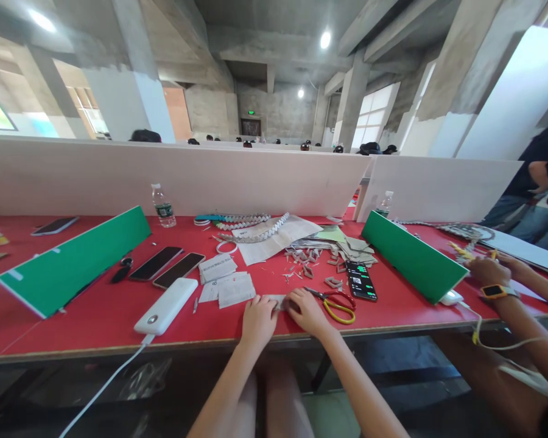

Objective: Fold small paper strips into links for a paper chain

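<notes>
My left hand [258, 320] and my right hand [307, 311] rest at the front of the red table, close together. Between them lies a small folded strip of printed paper [276, 300], with fingers closed on both its ends. Scissors [335, 304] with red and yellow handles lie beside my right hand, blades pointing toward it. To the left of my left hand are cut rectangles of printed paper [235, 291]. Beyond my hands sit several small folded paper pieces [307, 271] among scraps. My hands partly hide the strip.
A white power bank [167, 306] with a cable and two phones [156, 263] lie left; another phone [360, 281] lies right. Green dividers [82, 258] flank the space. Folded paper chains [256, 228] and a water bottle [163, 207] stand behind. A co-worker's hands [489, 271] are at right.
</notes>
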### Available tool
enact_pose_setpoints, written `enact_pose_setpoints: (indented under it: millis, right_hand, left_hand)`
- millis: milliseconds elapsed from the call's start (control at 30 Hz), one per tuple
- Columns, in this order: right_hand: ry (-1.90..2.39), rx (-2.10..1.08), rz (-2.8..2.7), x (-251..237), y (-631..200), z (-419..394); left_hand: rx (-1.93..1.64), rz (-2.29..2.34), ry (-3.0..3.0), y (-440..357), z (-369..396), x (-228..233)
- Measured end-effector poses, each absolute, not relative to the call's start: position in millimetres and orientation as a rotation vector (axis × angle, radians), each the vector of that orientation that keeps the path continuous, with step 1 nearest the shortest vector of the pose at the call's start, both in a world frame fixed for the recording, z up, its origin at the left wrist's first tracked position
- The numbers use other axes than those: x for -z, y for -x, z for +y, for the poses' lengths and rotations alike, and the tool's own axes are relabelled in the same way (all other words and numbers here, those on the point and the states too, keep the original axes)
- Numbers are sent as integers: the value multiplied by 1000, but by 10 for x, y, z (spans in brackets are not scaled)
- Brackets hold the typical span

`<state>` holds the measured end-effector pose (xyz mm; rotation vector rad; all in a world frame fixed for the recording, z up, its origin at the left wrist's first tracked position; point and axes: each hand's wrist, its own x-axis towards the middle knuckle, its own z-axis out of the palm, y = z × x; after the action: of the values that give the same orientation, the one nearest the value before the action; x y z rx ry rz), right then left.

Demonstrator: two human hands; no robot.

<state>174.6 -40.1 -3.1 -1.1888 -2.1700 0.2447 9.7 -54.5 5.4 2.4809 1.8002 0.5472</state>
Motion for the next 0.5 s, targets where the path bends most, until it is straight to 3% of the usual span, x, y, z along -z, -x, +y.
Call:
enact_pose_setpoints:
  millis: [200,500]
  right_hand:
    - [1190,-324,-2093,97,-1736,-398]
    - [1181,-397,-2016,97,-1736,-424]
  left_hand:
    - [-787,1500,-2432,56,-381,-38]
    - [-930,1428,-2271,94,-356,38]
